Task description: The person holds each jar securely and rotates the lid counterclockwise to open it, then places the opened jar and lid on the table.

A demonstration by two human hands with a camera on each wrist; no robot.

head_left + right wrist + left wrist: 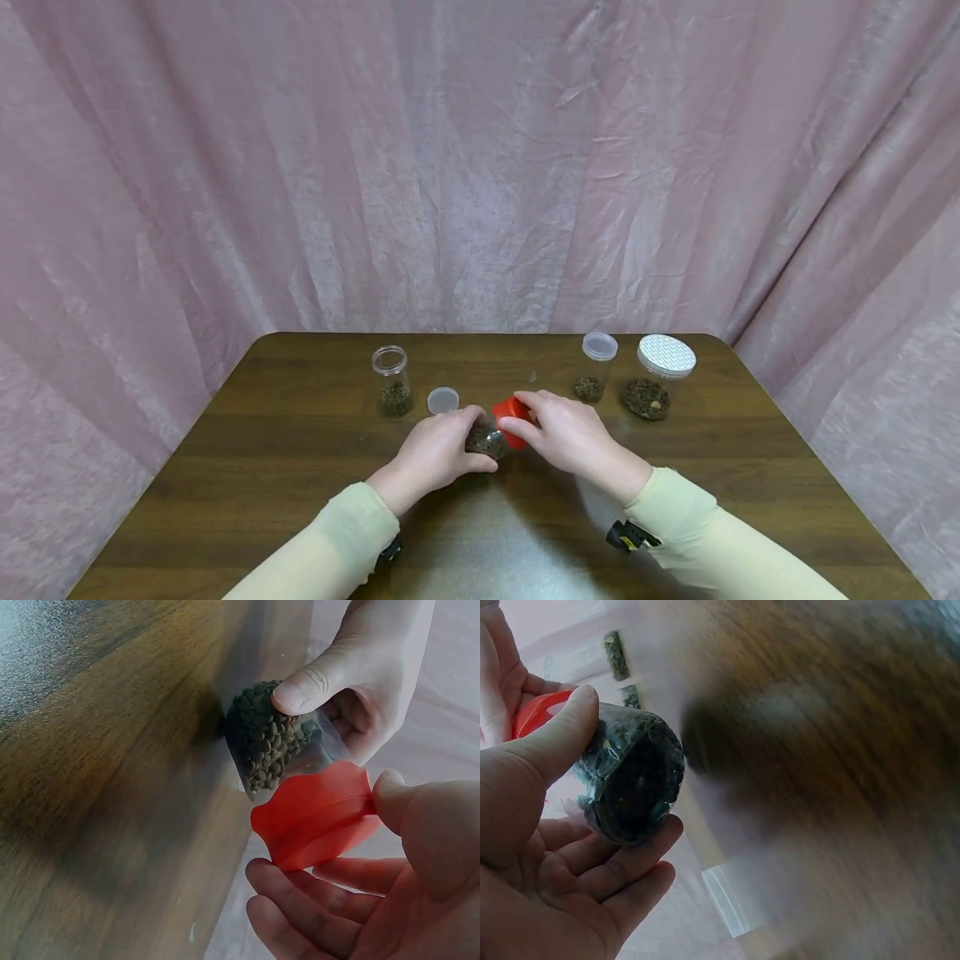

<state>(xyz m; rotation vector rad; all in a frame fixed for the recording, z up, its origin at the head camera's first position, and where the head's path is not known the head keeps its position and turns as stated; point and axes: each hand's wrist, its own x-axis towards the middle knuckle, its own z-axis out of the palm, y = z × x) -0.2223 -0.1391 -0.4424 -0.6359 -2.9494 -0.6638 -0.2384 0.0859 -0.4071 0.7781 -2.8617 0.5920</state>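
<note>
Near the middle of the table my left hand point(435, 447) grips a clear jar point(483, 442) partly filled with small dark brown pellets, thumb on one side and fingers on the other. The jar is tipped on its side, its mouth towards my right hand point(573, 433). A red lid with a wavy edge point(319, 817) covers the mouth end, and my right thumb and fingers hold it by the rim. In the left wrist view the jar's dark base point(641, 780) faces the camera. Whether the lid is tight or loose cannot be seen.
At the back left an uncovered clear jar point(393, 392) holds some pellets; a small translucent lid point(443, 400) lies beside it. At the back right stand a narrow jar with a translucent lid point(598, 347) and a wider jar with a white patterned lid point(666, 355). Pink curtains point(480, 167) hang behind the table.
</note>
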